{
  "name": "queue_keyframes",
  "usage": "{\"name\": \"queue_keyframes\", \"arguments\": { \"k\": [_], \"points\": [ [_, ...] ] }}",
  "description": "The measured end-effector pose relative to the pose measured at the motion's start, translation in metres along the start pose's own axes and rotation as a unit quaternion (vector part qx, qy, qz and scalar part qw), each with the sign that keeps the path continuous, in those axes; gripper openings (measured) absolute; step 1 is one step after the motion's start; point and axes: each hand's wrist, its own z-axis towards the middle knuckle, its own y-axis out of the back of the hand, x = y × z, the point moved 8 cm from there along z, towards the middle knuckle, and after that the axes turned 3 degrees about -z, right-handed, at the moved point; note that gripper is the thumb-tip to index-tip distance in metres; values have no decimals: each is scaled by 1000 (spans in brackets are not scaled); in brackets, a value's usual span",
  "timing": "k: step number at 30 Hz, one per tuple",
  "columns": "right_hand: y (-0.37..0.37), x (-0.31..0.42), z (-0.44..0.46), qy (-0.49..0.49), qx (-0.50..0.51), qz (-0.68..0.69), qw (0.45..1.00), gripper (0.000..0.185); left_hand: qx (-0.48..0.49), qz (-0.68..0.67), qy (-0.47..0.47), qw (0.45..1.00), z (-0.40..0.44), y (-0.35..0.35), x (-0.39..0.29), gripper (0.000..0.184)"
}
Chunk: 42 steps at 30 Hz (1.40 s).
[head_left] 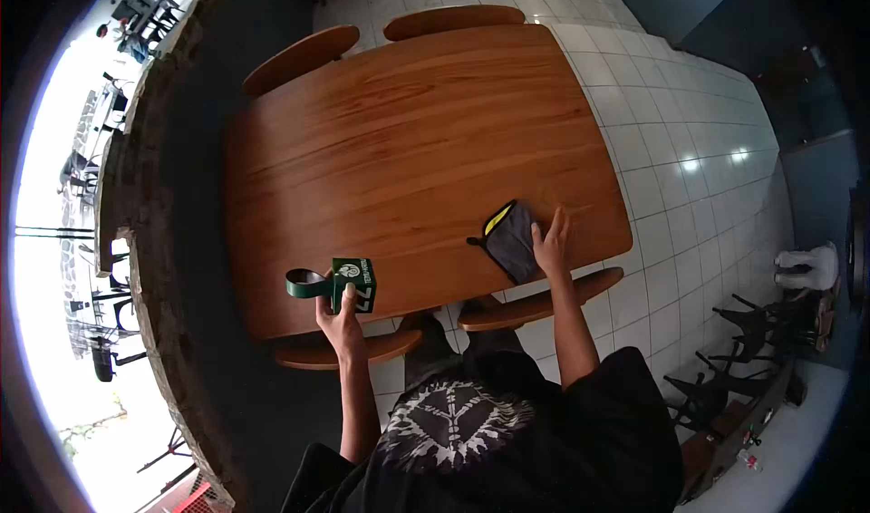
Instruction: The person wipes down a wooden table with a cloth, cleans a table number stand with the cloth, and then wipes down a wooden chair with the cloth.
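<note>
My left hand [341,324] holds a dark green box [352,284] with white print, above the near left part of the wooden table [399,169]. A green ring-shaped item [309,284], which looks like a tape roll or strap, sticks out to the left of the same hand. On the table's near right part lies a dark grey cloth pouch [513,243] with a yellow lining showing at its opening and a small dark loop on its left. My right hand [553,241] is at the pouch's right edge, its fingers apart and pointing away from me.
Two wooden chair backs stand at the far table edge and two more [544,301] at the near edge. A dark wall with a stone-edged opening [145,241] runs along the left. Tiled floor lies to the right, with black chairs [748,332] beyond.
</note>
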Motion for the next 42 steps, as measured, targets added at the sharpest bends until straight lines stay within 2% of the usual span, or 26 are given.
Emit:
{"name": "queue_keyframes", "arguments": {
  "k": [2,3,5,7,9,10,11,13,14,15,17,20,21,23,25,27,29,30,31,33,34,36,37,39,40,42],
  "points": [
    [-16,-39,5,-122,58,-237,962,75,0,-7,11,1000,-1,6,1,43],
    [-16,-33,6,-127,60,-240,961,75,10,-30,25,999,0,7,3,46],
    [-26,-19,1,-149,191,-284,928,78,22,-59,44,997,1,7,3,50],
    [-29,-10,-9,-125,195,-289,929,80,24,-21,76,997,2,9,-2,49],
    [-46,0,-15,-45,164,-205,964,58,23,-35,86,995,8,12,-3,49],
    [-67,-19,-16,-62,197,-146,968,48,36,-26,73,996,13,14,-5,47],
    [-70,-23,-18,-63,192,-152,968,48,49,-17,58,997,18,16,-8,45],
    [-77,-15,-23,-82,165,11,983,45,60,-28,60,996,31,25,-7,46],
    [-35,46,-27,-44,92,-29,994,40,67,-30,43,996,38,30,-10,46],
    [-12,79,-30,-45,91,-31,994,40,74,-31,27,996,43,33,-13,46],
    [42,136,-31,35,-103,-92,990,30,81,-40,26,996,56,42,-15,48],
    [61,175,-34,110,-167,-139,970,31,94,-46,38,994,79,50,-9,52],
    [55,178,-35,109,-168,-144,969,31,101,-48,36,993,86,50,-7,53],
    [28,194,-42,170,-148,-178,958,29,123,-42,35,991,98,44,-5,54],
    [-35,169,-49,113,32,-192,974,34,147,-30,38,988,104,37,-5,54],
    [-99,159,-81,16,306,-277,911,47,163,-26,44,985,108,29,-5,55],
    [-128,153,-90,-8,203,-180,963,55,176,-23,46,983,113,24,-7,57],
    [-133,160,-88,22,131,-154,979,55,174,-35,45,983,115,21,-7,56],
    [-144,157,-83,24,136,-148,979,55,170,-42,47,983,115,21,-4,56],
    [-137,164,-67,80,-37,-158,983,58,164,-16,67,984,114,24,6,58],
    [-150,161,-58,77,-32,-150,985,58,161,-7,70,984,112,26,8,58],
    [-169,149,-52,44,-66,-299,951,66,160,15,85,983,109,31,19,58],
    [-177,162,-61,36,-59,-295,953,66,161,25,90,983,107,36,27,58],
    [-215,202,-98,178,42,-294,938,68,149,17,98,984,105,44,41,57],
    [-212,192,-112,168,47,-299,938,68,139,2,109,984,104,45,43,54],
    [-223,197,-151,334,187,-245,891,65,143,22,108,983,107,44,48,53]
  ]
}}
